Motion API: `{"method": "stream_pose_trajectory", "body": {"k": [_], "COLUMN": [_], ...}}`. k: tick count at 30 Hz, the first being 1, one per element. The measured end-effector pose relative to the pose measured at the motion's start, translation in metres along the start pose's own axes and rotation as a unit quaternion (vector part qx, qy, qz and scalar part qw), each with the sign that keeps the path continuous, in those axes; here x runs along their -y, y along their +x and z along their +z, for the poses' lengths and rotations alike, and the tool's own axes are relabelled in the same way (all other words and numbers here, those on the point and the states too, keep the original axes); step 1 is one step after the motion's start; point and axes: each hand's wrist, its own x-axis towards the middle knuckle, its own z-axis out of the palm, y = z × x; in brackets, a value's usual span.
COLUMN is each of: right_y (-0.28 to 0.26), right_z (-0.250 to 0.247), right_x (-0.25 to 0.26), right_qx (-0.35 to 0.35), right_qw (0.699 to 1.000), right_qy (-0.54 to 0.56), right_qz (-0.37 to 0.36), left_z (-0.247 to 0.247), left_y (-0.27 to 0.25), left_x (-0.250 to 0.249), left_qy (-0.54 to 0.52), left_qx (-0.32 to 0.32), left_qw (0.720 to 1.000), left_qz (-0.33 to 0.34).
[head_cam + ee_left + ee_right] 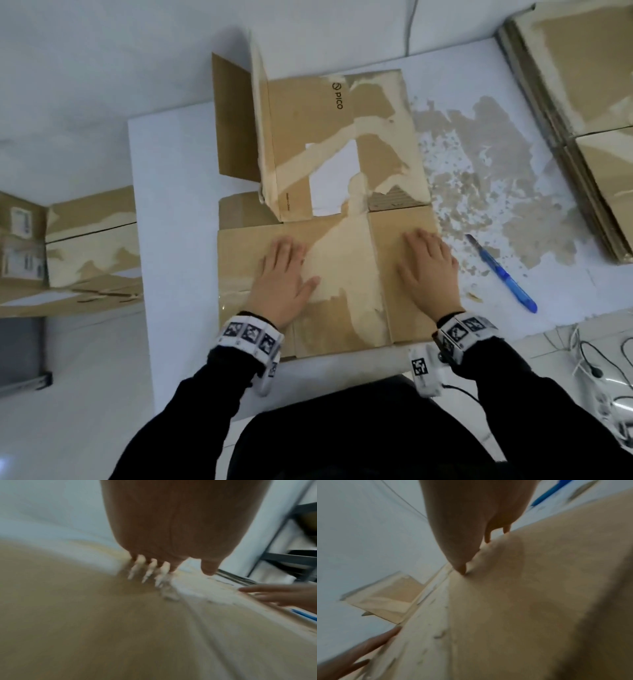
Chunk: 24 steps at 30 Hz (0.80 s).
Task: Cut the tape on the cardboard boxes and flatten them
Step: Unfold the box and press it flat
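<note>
A brown cardboard box (342,178) with torn pale patches lies opened out on the white table (171,205). Its near panels lie flat, while a far-left flap (236,120) still stands up. My left hand (284,277) presses flat, fingers straight, on the near left panel. On the near right panel my right hand (428,267) presses the same way. A blue utility knife (503,274) lies on the table to the right of the right hand. The left wrist view shows the left hand (171,534) on cardboard (85,615); the right wrist view shows the right hand (471,527) on cardboard (522,601).
A stack of flattened boxes (589,120) sits at the table's far right. More boxes (68,246) stand off the table's left edge. Torn paper residue (496,178) covers the table right of the box. White cables (599,370) lie at the near right.
</note>
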Motion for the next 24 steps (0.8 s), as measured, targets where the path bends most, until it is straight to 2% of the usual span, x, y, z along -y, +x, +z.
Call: {"method": "stream_pose_trajectory", "body": {"k": [1, 3, 5, 6, 8, 11, 14, 18, 21, 24], "right_y": [0.010, 0.038, 0.074, 0.094, 0.131, 0.163, 0.168, 0.168, 0.166, 0.151], "right_z": [-0.004, -0.011, -0.017, -0.019, -0.014, 0.005, 0.022, 0.019, 0.009, -0.007], "right_x": [0.009, 0.034, 0.063, 0.077, 0.100, 0.117, 0.116, 0.113, 0.100, 0.062], "right_qx": [-0.032, -0.079, -0.064, -0.020, 0.068, 0.140, 0.140, 0.125, 0.148, 0.117], "right_qw": [0.999, 0.994, 0.990, 0.990, 0.985, 0.973, 0.970, 0.973, 0.982, 0.992], "right_qy": [0.029, 0.027, 0.001, -0.009, -0.050, -0.104, -0.137, -0.127, -0.082, -0.050], "right_qz": [-0.009, -0.070, -0.128, -0.139, -0.149, -0.149, -0.145, -0.149, -0.085, -0.013], "left_z": [-0.013, -0.037, -0.060, -0.072, -0.091, -0.089, -0.061, -0.058, -0.061, -0.057], "left_y": [0.005, 0.026, 0.062, 0.083, 0.122, 0.152, 0.155, 0.157, 0.149, 0.128], "left_x": [-0.013, -0.041, -0.064, -0.070, -0.066, -0.031, 0.001, 0.006, 0.015, 0.036], "left_qy": [-0.022, -0.050, -0.029, -0.007, 0.049, 0.088, 0.075, 0.039, -0.019, -0.127], "left_qx": [-0.042, -0.124, -0.169, -0.169, -0.126, -0.069, -0.054, -0.051, -0.084, -0.081], "left_qw": [0.999, 0.990, 0.982, 0.983, 0.991, 0.989, 0.991, 0.993, 0.981, 0.954], "left_qz": [0.001, 0.047, 0.082, 0.070, 0.009, -0.099, -0.099, -0.097, -0.175, -0.259]}}
